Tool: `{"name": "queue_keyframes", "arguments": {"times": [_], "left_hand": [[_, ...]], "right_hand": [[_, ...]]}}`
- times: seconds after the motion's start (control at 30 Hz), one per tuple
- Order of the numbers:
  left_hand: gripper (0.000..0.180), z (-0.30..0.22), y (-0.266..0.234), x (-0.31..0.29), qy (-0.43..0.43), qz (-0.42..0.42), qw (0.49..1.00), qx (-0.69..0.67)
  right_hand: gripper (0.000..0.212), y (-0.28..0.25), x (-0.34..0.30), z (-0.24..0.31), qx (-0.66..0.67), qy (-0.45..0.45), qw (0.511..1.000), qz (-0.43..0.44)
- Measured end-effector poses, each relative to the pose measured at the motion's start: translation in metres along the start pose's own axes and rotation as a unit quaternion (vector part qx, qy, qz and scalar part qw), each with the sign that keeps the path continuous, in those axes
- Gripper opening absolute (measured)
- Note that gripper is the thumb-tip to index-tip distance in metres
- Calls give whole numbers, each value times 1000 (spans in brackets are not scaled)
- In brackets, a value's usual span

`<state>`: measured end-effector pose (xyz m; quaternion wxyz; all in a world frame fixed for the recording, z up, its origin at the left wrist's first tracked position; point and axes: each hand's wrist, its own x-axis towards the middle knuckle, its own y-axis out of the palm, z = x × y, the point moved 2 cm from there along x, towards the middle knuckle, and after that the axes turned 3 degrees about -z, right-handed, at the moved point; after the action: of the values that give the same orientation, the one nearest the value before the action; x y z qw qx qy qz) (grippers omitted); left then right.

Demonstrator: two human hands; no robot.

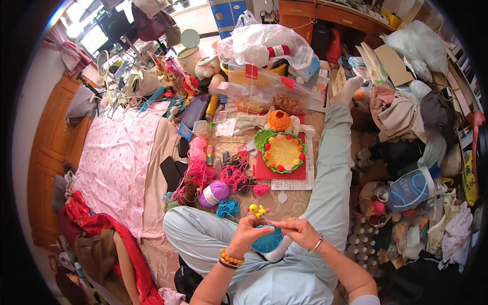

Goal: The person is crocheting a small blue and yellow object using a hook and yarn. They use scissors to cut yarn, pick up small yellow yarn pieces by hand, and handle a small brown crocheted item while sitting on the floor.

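Note:
My left hand (246, 235) grips the upper left edge of a round blue crocheted piece (268, 241) above my lap. A small yellow figure with a red spot (257, 210) sits at the raised fingers of that hand. My right hand (301, 235) is closed in a pinch at the piece's upper right edge; what its fingertips hold is too small to make out. Just left of my hands lie a ball of teal yarn (227, 207) and a purple yarn ball (214, 193). The join between yarn and piece cannot be followed clearly.
Ahead, a yellow crocheted disc with a flowered green rim (283, 152) lies on a red folder (264, 172), beside an orange crocheted ball (278, 120). Pink yarn (199, 173) tangles at left, near a dark phone (170, 172). Clothes and bags (409, 190) crowd the right.

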<state>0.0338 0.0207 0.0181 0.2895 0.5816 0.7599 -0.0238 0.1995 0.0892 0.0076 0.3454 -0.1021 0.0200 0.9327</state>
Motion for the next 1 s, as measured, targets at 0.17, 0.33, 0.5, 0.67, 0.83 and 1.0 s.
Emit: {"name": "queue_keyframes", "arguments": {"times": [0.17,0.33,0.5,0.67,0.83,1.0], "left_hand": [[47,5,-4,4,-4,5,1000,20],[60,4,-3,5,-22,29,999,9],[60,-1,-1,5,12,29,999,33],[54,13,-1,6,208,-20,926,315],[58,9,9,3,29,-30,999,-22],[54,-2,-6,4,-77,32,992,-94]], "right_hand": [[32,1,-4,20,-158,-87,982,-52],[31,13,-7,19,-381,-184,892,-160],[29,6,-5,13,-332,-236,903,-138],[26,11,-2,-3,-74,-78,985,-133],[31,15,-4,-5,335,193,917,-98],[26,-7,-7,20,-227,-209,936,-169]]}}
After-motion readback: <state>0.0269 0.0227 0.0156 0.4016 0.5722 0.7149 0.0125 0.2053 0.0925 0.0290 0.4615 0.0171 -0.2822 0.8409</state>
